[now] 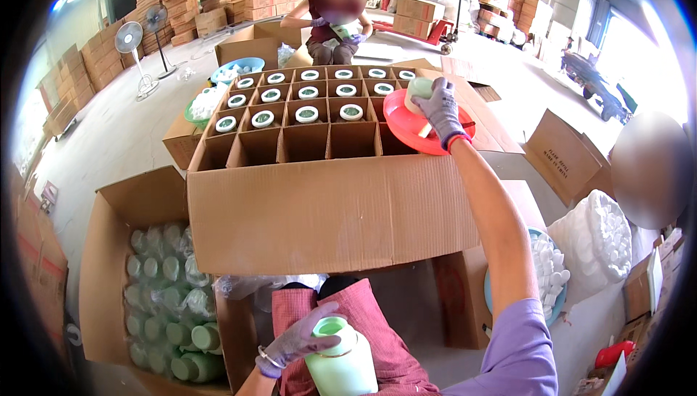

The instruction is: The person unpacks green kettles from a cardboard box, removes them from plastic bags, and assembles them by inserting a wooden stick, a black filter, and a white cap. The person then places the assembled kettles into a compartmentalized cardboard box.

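My left hand (299,341), gloved in grey, is closed round the neck of a pale green wide-mouthed flask (343,367), held upright over my lap. My right hand (441,109), also gloved, reaches to the far right of the carton. Its fingers grip a pale green cup-shaped piece (419,93) above a red basin (399,116). A thin stick-like item lies in the basin, partly hidden. The divided carton (330,211) holds several flasks with white rings round their tops (307,114). The nearest row of compartments shows bare cardboard walls.
At lower left, an open carton (109,272) holds several wrapped green flasks (170,301). A blue basin of white pieces (548,272) and a white sack (595,243) stand right. Across the carton sits a co-worker (330,29). Fans (129,37) stand far left.
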A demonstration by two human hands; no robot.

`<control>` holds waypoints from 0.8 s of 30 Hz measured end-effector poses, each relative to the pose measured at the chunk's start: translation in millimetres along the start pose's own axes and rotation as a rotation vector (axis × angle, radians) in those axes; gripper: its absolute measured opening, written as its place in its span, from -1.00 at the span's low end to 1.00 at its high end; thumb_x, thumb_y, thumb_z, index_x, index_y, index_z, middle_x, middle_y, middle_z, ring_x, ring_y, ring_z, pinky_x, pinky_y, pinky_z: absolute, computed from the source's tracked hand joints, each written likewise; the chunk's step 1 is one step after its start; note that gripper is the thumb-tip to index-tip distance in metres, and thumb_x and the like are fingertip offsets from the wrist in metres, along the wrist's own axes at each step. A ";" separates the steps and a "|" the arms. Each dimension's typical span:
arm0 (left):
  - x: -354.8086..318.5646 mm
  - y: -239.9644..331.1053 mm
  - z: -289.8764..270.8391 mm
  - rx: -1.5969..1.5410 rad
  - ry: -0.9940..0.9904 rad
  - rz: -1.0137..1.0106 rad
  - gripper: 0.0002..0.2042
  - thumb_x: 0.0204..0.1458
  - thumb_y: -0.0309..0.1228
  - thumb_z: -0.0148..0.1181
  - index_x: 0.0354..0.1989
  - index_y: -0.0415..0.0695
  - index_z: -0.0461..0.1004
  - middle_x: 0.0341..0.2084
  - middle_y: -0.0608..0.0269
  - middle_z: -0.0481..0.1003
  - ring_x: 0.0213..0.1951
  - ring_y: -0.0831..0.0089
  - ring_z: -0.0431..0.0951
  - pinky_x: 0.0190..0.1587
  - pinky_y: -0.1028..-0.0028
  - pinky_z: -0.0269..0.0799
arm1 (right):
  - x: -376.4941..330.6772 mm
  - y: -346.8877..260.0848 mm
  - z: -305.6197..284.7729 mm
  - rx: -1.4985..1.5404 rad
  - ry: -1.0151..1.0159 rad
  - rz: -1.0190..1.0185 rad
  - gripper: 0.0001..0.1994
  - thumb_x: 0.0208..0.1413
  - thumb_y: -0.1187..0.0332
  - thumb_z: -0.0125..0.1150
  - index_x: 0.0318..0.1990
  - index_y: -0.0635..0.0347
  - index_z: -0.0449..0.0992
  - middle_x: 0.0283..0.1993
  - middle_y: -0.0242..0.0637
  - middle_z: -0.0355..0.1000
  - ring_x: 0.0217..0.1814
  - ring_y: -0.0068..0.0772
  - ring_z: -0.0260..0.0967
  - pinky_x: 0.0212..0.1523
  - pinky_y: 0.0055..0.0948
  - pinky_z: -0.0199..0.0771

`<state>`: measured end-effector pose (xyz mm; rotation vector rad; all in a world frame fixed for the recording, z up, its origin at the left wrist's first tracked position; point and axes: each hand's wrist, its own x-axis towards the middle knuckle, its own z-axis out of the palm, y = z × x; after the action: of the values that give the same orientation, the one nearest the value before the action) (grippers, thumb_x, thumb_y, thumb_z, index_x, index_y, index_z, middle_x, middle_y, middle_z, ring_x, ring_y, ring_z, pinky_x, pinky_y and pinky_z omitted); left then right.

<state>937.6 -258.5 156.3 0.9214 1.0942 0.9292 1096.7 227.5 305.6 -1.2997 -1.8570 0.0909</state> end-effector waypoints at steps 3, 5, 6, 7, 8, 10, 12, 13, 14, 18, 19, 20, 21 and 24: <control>-6.8 1.8 -4.2 0.046 0.062 -0.061 -0.23 -0.04 -0.13 0.40 0.26 -0.27 0.16 0.03 0.19 0.40 0.10 0.43 0.36 0.16 0.45 0.29 | 3.7 6.7 1.4 -0.278 -0.108 -0.185 -0.58 -0.11 0.16 0.39 -0.14 0.16 0.43 0.07 -0.05 0.30 0.07 0.14 0.34 0.02 -0.09 0.45; -8.7 7.1 -4.3 -0.039 0.089 -0.122 -0.26 -0.04 -0.14 0.40 0.23 -0.25 0.19 -0.03 0.23 0.41 0.06 0.46 0.38 0.13 0.46 0.31 | -1.2 0.7 0.5 -0.341 -0.140 -0.255 -0.69 -0.04 0.16 0.30 -0.18 0.09 0.52 0.01 -0.08 0.43 -0.02 0.05 0.44 -0.04 -0.09 0.49; -9.4 -1.4 -7.6 0.035 0.120 -0.067 -0.31 -0.03 -0.15 0.39 0.20 -0.23 0.22 -0.09 0.28 0.40 0.01 0.49 0.40 0.10 0.48 0.34 | -0.4 -10.6 -2.5 -0.346 -0.273 -0.224 -0.69 -0.04 0.17 0.28 -0.16 0.08 0.53 -0.02 -0.08 0.46 -0.04 0.01 0.47 -0.05 -0.10 0.50; -9.4 1.4 -8.2 0.025 0.114 -0.089 -0.32 -0.03 -0.15 0.39 0.20 -0.23 0.23 -0.08 0.29 0.41 0.01 0.49 0.40 0.09 0.48 0.34 | -0.4 -18.3 -8.7 -0.360 -0.403 -0.186 -0.69 -0.03 0.18 0.27 -0.13 0.07 0.53 -0.06 -0.08 0.49 -0.06 -0.02 0.49 -0.07 -0.10 0.50; -11.5 6.9 -7.6 0.014 0.109 -0.112 -0.32 -0.03 -0.16 0.39 0.19 -0.23 0.24 -0.08 0.29 0.41 0.00 0.50 0.40 0.08 0.49 0.35 | -6.6 -25.5 -12.1 -0.419 -0.412 -0.130 -0.62 -0.02 0.15 0.24 -0.04 0.06 0.53 -0.18 -0.16 0.57 -0.10 -0.13 0.54 -0.09 -0.13 0.51; -11.4 10.4 -5.4 0.023 0.109 -0.123 -0.36 -0.04 -0.17 0.40 0.14 -0.23 0.27 -0.09 0.29 0.42 -0.04 0.50 0.42 0.03 0.49 0.38 | -13.7 -16.0 -14.3 -0.415 -0.451 -0.043 -0.77 -0.04 0.19 0.24 -0.32 0.13 0.57 -0.43 -0.21 0.54 -0.38 -0.26 0.53 -0.30 -0.25 0.52; -9.0 8.2 -0.3 0.053 0.138 -0.102 -0.42 -0.06 -0.19 0.44 0.03 -0.24 0.32 -0.14 0.27 0.46 -0.13 0.50 0.46 -0.06 0.51 0.43 | -13.0 -5.9 -3.5 -0.423 -0.561 0.038 -0.84 -0.08 0.29 0.22 -0.52 0.17 0.58 -0.61 -0.26 0.50 -0.59 -0.38 0.49 -0.49 -0.40 0.48; -8.0 11.1 1.7 0.015 0.112 -0.112 -0.46 -0.05 -0.21 0.43 0.01 -0.23 0.35 -0.18 0.30 0.47 -0.16 0.52 0.46 -0.08 0.51 0.43 | -9.3 -4.5 -0.9 -0.418 -0.605 0.081 -0.86 -0.10 0.31 0.22 -0.54 0.18 0.57 -0.62 -0.26 0.49 -0.61 -0.38 0.48 -0.51 -0.40 0.46; -6.3 16.9 3.4 -0.023 0.086 -0.121 -0.50 -0.04 -0.23 0.42 -0.02 -0.22 0.38 -0.22 0.32 0.48 -0.20 0.53 0.46 -0.10 0.51 0.43 | -5.7 -4.0 2.4 -0.414 -0.649 0.123 -0.87 -0.11 0.34 0.22 -0.55 0.19 0.56 -0.64 -0.25 0.48 -0.62 -0.37 0.47 -0.54 -0.40 0.44; -25.0 15.4 2.9 -0.156 0.178 -0.167 -0.61 -0.04 -0.32 0.43 -0.09 -0.17 0.45 -0.29 0.41 0.50 -0.24 0.59 0.47 -0.15 0.52 0.43 | 0.7 -17.7 0.1 -0.051 -0.886 0.181 -0.89 -0.12 0.47 0.13 -0.62 0.23 0.46 -0.72 -0.19 0.37 -0.73 -0.33 0.37 -0.75 -0.34 0.30; -28.7 17.3 3.1 -0.170 0.199 -0.151 -0.61 -0.04 -0.33 0.43 -0.08 -0.17 0.45 -0.28 0.41 0.50 -0.22 0.58 0.48 -0.13 0.53 0.43 | 8.8 -12.3 -14.0 0.094 -0.969 0.278 -0.87 -0.06 0.45 0.10 -0.59 0.22 0.43 -0.73 -0.22 0.36 -0.77 -0.35 0.32 -0.78 -0.37 0.27; -34.3 34.3 6.5 -0.239 0.204 -0.115 -0.56 -0.09 -0.36 0.46 -0.04 -0.18 0.45 -0.24 0.39 0.51 -0.15 0.55 0.50 -0.07 0.54 0.44 | 16.2 -3.3 -25.9 0.228 -1.044 0.394 -0.86 0.00 0.42 0.07 -0.56 0.21 0.41 -0.73 -0.24 0.35 -0.81 -0.37 0.26 -0.80 -0.40 0.24; -42.4 48.1 -0.1 -0.268 0.213 -0.146 -0.48 -0.16 -0.42 0.50 0.01 -0.21 0.43 -0.18 0.33 0.51 -0.09 0.51 0.51 0.00 0.51 0.44 | 8.2 -14.0 -39.5 0.196 -0.929 0.375 -0.84 0.09 0.33 0.05 -0.43 0.22 0.42 -0.67 -0.28 0.36 -0.80 -0.46 0.22 -0.79 -0.50 0.24; -64.4 107.7 -16.5 -0.105 0.286 0.067 -0.39 -0.26 -0.49 0.51 0.06 -0.23 0.42 -0.12 0.26 0.52 -0.07 0.46 0.51 0.05 0.43 0.41 | 8.7 11.0 -79.0 0.381 -0.839 0.391 -0.76 0.17 0.20 0.03 -0.27 0.21 0.40 -0.60 -0.38 0.33 -0.76 -0.59 0.17 -0.76 -0.60 0.18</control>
<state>893.1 -280.5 272.7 0.7577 1.2487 1.1887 1156.6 209.1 355.8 -1.4355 -2.0473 1.3005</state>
